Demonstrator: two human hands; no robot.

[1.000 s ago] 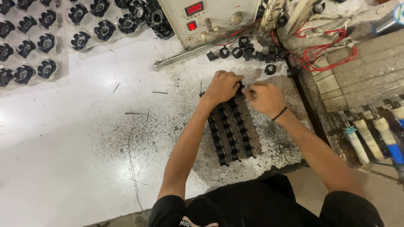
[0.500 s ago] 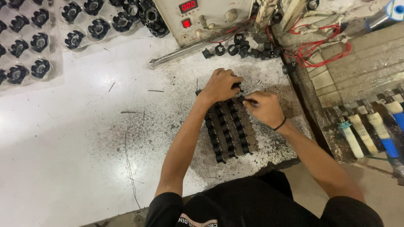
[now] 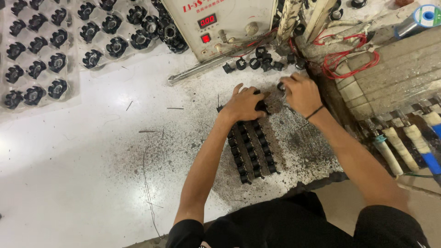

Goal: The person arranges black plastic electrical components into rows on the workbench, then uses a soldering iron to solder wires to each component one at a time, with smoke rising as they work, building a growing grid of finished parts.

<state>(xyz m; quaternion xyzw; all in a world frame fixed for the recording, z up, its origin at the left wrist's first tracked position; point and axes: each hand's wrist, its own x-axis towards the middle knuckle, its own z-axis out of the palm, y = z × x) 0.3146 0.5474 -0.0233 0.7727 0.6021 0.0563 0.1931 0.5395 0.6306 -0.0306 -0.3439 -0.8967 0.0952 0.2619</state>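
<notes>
Three rows of small black ring-shaped parts [image 3: 250,149] lie side by side on the worn white bench [image 3: 82,160], running toward me. My left hand [image 3: 243,104] lies flat over the far end of these rows, fingers spread on the parts. My right hand [image 3: 301,93] is just to the right and farther back, fingers curled around a small black part [image 3: 280,86] at its fingertips. A dark band circles my right wrist. Loose black parts [image 3: 257,62] lie scattered behind both hands.
A beige control box [image 3: 220,23] with a red digit display stands at the back. Clear trays of black clover-shaped parts [image 3: 50,50] fill the back left. Red wires [image 3: 342,59], a metal rod [image 3: 202,69] and white-and-blue handled tools [image 3: 413,142] sit to the right.
My right hand has lifted off the far end of the rows and moved back and right toward the loose parts. My left hand has stayed on the rows.
</notes>
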